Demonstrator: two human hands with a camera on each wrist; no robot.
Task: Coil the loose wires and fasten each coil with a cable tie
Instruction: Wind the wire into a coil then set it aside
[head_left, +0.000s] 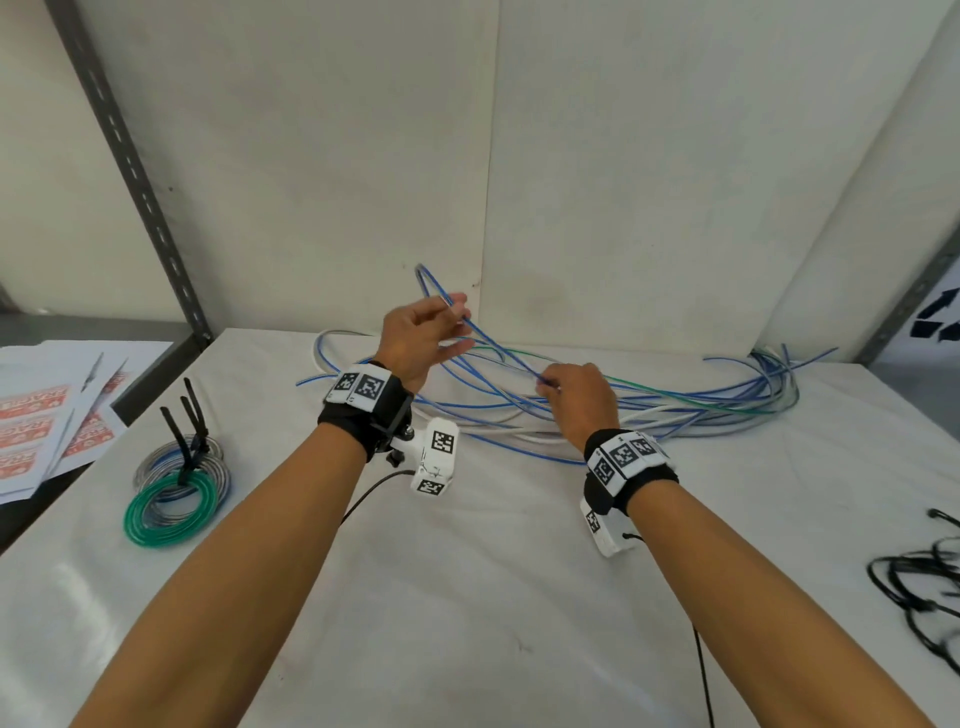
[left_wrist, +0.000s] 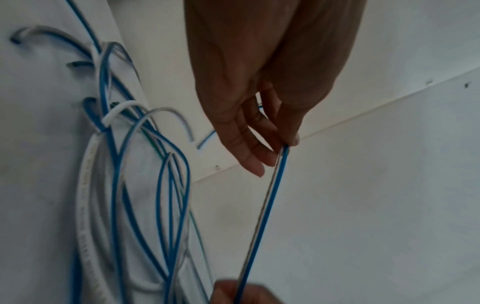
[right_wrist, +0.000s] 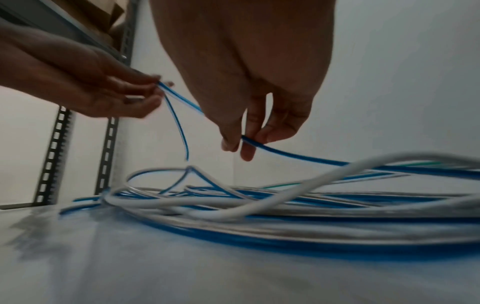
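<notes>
A blue wire (head_left: 498, 349) runs taut between my two hands above the white table (head_left: 467, 597). My left hand (head_left: 423, 338) is raised and pinches the wire between thumb and fingertips (left_wrist: 284, 147), with a small loop standing above it. My right hand (head_left: 576, 395) pinches the same wire (right_wrist: 285, 153) lower down, just over the tangled pile of loose blue, white and green wires (head_left: 649, 410). In the right wrist view my right hand (right_wrist: 241, 142) grips the strand, and the left hand (right_wrist: 145, 92) holds its other part at upper left.
Finished coils, green and grey, with black cable ties (head_left: 182, 483) lie at the table's left. Printed sheets (head_left: 47, 415) sit further left. Black cable ties (head_left: 924, 587) lie at the right edge. A slotted metal upright (head_left: 135, 171) stands at back left.
</notes>
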